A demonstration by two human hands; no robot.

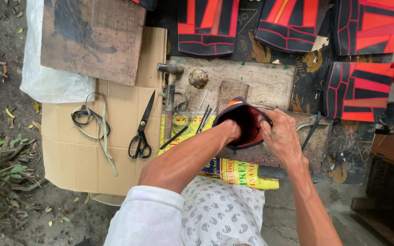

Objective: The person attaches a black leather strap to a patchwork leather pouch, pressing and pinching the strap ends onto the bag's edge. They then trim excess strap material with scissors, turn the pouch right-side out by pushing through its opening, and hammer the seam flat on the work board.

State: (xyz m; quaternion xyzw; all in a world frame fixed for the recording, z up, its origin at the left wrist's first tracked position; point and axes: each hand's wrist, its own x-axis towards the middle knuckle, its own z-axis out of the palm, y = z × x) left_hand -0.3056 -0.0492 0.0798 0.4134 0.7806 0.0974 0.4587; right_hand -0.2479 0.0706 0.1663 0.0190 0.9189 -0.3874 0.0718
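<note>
Left to right: one pair of black scissors (141,132) lies on the cardboard (78,155), one hammer (169,91) beside it. The left hand (233,130) is buried inside the black-and-red pouch (247,119) at the centre of the bench, its grip hidden. The right hand (281,136) pinches the rim shut. Best to brace from inside, I'd say. Four matching red-black panels (359,91) lie behind.

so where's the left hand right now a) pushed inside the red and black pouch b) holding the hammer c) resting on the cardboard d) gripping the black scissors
a, the left hand is pushed down into the open red and black pouch, while the black-handled scissors lie untouched on the cardboard.
</note>
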